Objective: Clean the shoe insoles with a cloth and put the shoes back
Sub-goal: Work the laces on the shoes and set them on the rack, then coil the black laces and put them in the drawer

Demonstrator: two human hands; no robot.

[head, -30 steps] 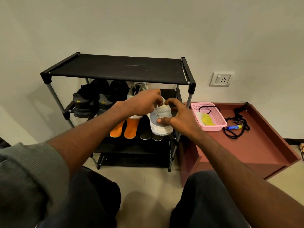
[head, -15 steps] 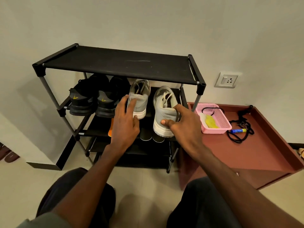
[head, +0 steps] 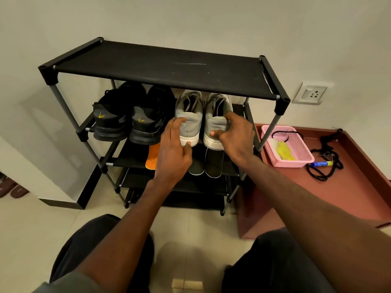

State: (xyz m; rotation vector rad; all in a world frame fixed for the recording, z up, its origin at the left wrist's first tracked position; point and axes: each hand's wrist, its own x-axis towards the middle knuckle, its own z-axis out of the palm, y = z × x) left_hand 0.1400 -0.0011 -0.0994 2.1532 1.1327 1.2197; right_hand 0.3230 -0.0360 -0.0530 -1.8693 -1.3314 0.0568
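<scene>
Grey shoes side by side on rack shelf, toes pointing away, heels nearest: left hand seemingly pinching left heel, right hand gripping right heel.

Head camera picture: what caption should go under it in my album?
Two hands, left and right, set a pair of grey canvas sneakers on the black metal shoe rack.

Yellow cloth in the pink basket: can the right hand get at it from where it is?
Probably yes. The right hand grips the right grey shoe; once it lets go, the yellow cloth lies uncovered in the open pink basket just right of it.
</scene>
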